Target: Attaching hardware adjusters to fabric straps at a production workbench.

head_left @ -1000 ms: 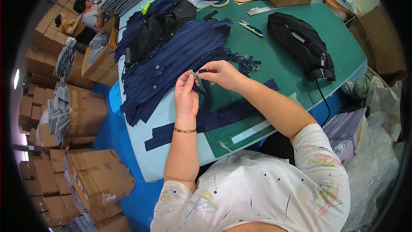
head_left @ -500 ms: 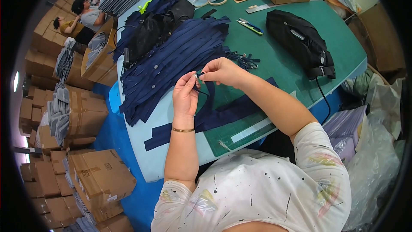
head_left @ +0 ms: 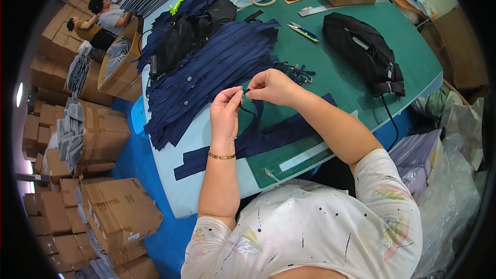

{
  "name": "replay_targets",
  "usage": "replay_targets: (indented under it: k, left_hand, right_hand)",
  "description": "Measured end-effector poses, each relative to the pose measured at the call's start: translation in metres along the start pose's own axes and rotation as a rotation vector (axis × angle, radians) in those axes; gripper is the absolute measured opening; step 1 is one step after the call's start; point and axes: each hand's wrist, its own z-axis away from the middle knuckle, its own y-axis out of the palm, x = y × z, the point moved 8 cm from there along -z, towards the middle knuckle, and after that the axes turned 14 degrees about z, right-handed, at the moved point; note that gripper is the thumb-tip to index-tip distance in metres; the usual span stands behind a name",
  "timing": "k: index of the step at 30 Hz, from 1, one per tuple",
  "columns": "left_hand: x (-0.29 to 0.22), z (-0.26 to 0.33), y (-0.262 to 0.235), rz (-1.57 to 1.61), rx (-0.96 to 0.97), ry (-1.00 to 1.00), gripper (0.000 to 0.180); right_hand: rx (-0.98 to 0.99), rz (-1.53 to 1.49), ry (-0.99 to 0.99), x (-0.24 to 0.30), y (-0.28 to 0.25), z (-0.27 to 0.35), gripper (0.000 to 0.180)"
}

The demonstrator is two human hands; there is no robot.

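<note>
The pale glint that showed at the fingertips half a second ago is now barely visible, and a dark bit of the narrow navy strap spans them instead, which suggests its end is being adjusted there. Over the bench, the left hand and right hand both pinch the strap's upper end, its length hanging toward the wide navy strip, though any small fitting between them I cannot tell
</note>
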Motion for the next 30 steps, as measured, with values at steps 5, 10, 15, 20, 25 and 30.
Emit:
replay_targets:
  k: [5, 10, 15, 20, 25, 30]
  left_hand:
    - [-0.002, 0.000, -0.003, -0.091, 0.007, 0.032, 0.013]
    - [0.002, -0.001, -0.003, 0.009, 0.003, 0.031, 0.015]
    - [0.015, -0.002, -0.012, 0.340, -0.033, -0.168, 0.013]
    - [0.022, -0.003, -0.010, 0.418, -0.022, -0.243, 0.013]
    - [0.019, -0.001, -0.007, 0.380, -0.001, -0.210, 0.013]
    - [0.011, 0.000, -0.002, 0.225, -0.009, -0.089, 0.014]
  right_hand:
    - [-0.039, 0.075, -0.001, 0.004, -0.002, 0.002, 0.019]
    - [-0.048, 0.053, -0.019, 0.000, -0.001, 0.000, 0.019]
    - [-0.044, -0.271, -0.030, 0.006, -0.001, -0.001, 0.015]
    - [-0.076, -0.115, -0.091, 0.005, 0.000, -0.001, 0.014]
    - [-0.076, -0.039, -0.065, 0.004, 0.001, -0.001, 0.014]
    - [-0.070, 0.020, -0.032, 0.006, -0.002, 0.002, 0.017]
